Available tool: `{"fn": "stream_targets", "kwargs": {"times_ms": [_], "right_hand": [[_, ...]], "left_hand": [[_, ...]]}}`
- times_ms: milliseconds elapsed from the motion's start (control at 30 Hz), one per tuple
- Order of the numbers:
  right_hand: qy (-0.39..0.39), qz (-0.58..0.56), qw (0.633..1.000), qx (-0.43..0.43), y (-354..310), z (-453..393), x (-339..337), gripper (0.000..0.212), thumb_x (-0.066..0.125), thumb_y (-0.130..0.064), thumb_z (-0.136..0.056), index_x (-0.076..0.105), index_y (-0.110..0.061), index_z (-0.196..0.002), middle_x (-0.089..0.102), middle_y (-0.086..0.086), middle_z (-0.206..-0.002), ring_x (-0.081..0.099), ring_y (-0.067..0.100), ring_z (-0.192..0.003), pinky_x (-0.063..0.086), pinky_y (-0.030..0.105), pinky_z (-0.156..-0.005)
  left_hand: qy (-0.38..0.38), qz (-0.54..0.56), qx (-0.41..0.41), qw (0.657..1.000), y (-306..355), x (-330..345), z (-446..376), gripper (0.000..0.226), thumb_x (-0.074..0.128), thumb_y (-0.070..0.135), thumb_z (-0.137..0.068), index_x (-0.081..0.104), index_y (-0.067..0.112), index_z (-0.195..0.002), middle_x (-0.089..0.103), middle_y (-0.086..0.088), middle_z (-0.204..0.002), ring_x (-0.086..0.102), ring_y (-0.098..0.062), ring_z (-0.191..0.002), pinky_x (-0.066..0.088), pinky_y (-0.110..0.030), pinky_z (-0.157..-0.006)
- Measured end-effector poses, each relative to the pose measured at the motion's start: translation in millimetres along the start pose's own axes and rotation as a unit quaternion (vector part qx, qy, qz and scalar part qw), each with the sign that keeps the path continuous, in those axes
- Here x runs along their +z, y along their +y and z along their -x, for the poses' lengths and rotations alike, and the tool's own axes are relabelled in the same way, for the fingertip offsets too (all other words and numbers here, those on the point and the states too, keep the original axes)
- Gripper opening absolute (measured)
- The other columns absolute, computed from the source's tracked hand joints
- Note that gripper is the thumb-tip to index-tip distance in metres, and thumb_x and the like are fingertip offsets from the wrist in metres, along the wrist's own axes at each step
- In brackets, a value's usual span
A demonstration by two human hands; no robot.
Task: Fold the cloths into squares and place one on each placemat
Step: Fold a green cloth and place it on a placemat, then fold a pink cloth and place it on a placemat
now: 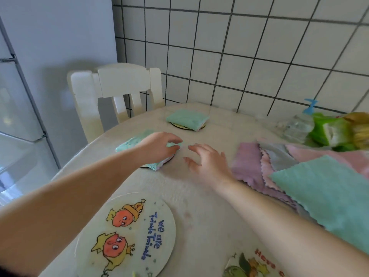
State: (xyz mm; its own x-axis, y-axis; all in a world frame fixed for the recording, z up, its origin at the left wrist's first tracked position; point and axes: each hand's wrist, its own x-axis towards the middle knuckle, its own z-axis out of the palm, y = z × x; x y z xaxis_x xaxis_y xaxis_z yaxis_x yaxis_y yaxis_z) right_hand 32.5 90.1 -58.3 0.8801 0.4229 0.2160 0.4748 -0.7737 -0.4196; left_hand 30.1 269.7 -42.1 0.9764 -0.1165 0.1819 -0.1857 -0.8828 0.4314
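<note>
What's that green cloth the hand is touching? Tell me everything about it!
The folded green cloth is soft, fuzzy, pale mint, like microfibre, with a pinkish-white zigzag edge at its near corner. It is folded into a thick square and lies flat on a round dark-rimmed placemat that only peeks out beneath it, on the table's far left side. The left hand rests on top, fingers curled over its right edge. The right hand hovers beside it, not touching.
</note>
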Motion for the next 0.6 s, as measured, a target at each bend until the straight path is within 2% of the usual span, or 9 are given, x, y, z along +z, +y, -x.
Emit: {"fn": "stream_targets", "kwargs": {"times_ms": [100, 200, 267, 333, 400, 467, 533, 600], "right_hand": [[0.037, -0.043, 0.998, 0.002, 24.2, 34.4, -30.4, 0.039, 0.054, -0.044, -0.089, 0.056, -0.026, -0.124, 0.052, -0.002, -0.133, 0.043, 0.016, -0.128, 0.030, 0.043, -0.108], [0.047, -0.049, 0.997, 0.035, 49.7, 78.1, -61.2, 0.030, 0.057, -0.035, -0.089, 0.062, -0.021, -0.114, 0.058, 0.001, -0.125, 0.048, 0.019, -0.121, 0.028, 0.026, -0.101], [0.036, -0.053, 0.996, 0.055, 68.9, 106.2, -77.6, 0.018, 0.057, -0.033, -0.088, 0.067, -0.026, -0.102, 0.058, 0.007, -0.126, 0.055, 0.024, -0.113, 0.039, 0.028, -0.095], [0.035, -0.061, 0.994, 0.079, 89.0, 131.0, -92.0, 0.012, 0.059, -0.031, -0.086, 0.068, -0.036, -0.093, 0.061, 0.005, -0.118, 0.060, 0.023, -0.106, 0.046, 0.033, -0.091], [0.040, -0.023, 0.992, 0.114, 111.6, 152.4, -106.0, 0.024, 0.062, -0.027, -0.085, 0.066, -0.029, -0.108, 0.060, 0.001, -0.121, 0.056, 0.019, -0.113, 0.040, 0.025, -0.093], [0.053, 0.016, 0.987, 0.150, 133.5, 171.3, -119.4, 0.037, 0.065, -0.029, -0.083, 0.062, -0.023, -0.119, 0.057, -0.001, -0.123, 0.053, 0.016, -0.116, 0.037, 0.023, -0.091], [0.057, 0.036, 0.981, 0.180, 153.2, 188.2, -127.3, 0.037, 0.067, -0.033, -0.080, 0.062, -0.024, -0.115, 0.056, -0.004, -0.108, 0.056, 0.017, -0.106, 0.041, 0.025, -0.084], [0.039, 0.059, 0.976, 0.204, 168.3, 200.8, -129.4, 0.032, 0.068, -0.037, -0.077, 0.062, -0.025, -0.106, 0.050, -0.007, -0.096, 0.058, 0.019, -0.097, 0.042, 0.027, -0.077]], "left_hand": [[0.003, 0.044, 0.037, 0.998, 43.3, 10.6, 5.3, 0.029, 0.053, 0.029, -0.091, 0.061, 0.027, -0.119, 0.064, 0.010, -0.119, 0.057, -0.006, -0.111, 0.042, -0.022, -0.096], [-0.004, 0.073, 0.077, 0.994, 92.0, 25.4, 10.2, 0.028, 0.054, 0.023, -0.091, 0.063, 0.020, -0.117, 0.066, 0.007, -0.116, 0.059, -0.007, -0.108, 0.042, -0.019, -0.092], [-0.007, 0.086, 0.096, 0.992, 123.3, 38.6, 12.3, 0.026, 0.055, 0.021, -0.091, 0.065, 0.017, -0.114, 0.067, 0.005, -0.114, 0.061, -0.009, -0.106, 0.043, -0.019, -0.090], [-0.018, 0.095, 0.108, 0.989, 151.4, 54.5, 12.6, 0.025, 0.055, 0.019, -0.091, 0.066, 0.017, -0.113, 0.068, 0.003, -0.112, 0.062, -0.010, -0.105, 0.043, -0.020, -0.088], [-0.038, 0.081, 0.127, 0.988, 176.2, 73.2, 10.0, 0.026, 0.055, 0.018, -0.090, 0.065, 0.016, -0.115, 0.068, 0.001, -0.114, 0.061, -0.012, -0.107, 0.043, -0.019, -0.086], [-0.060, 0.047, 0.151, 0.986, 195.6, 92.5, 6.2, 0.030, 0.056, 0.019, -0.090, 0.063, 0.017, -0.119, 0.064, 0.001, -0.122, 0.060, -0.012, -0.109, 0.038, -0.012, -0.082], [-0.067, 0.010, 0.173, 0.983, 209.2, 111.0, 0.6, 0.033, 0.058, 0.025, -0.088, 0.061, 0.021, -0.121, 0.054, -0.003, -0.135, 0.060, -0.012, -0.111, 0.038, -0.011, -0.084], [-0.070, -0.008, 0.186, 0.980, 221.4, 125.6, -3.1, 0.035, 0.061, 0.031, -0.087, 0.061, 0.024, -0.121, 0.052, -0.006, -0.137, 0.056, -0.016, -0.118, 0.040, -0.018, -0.095]]}}
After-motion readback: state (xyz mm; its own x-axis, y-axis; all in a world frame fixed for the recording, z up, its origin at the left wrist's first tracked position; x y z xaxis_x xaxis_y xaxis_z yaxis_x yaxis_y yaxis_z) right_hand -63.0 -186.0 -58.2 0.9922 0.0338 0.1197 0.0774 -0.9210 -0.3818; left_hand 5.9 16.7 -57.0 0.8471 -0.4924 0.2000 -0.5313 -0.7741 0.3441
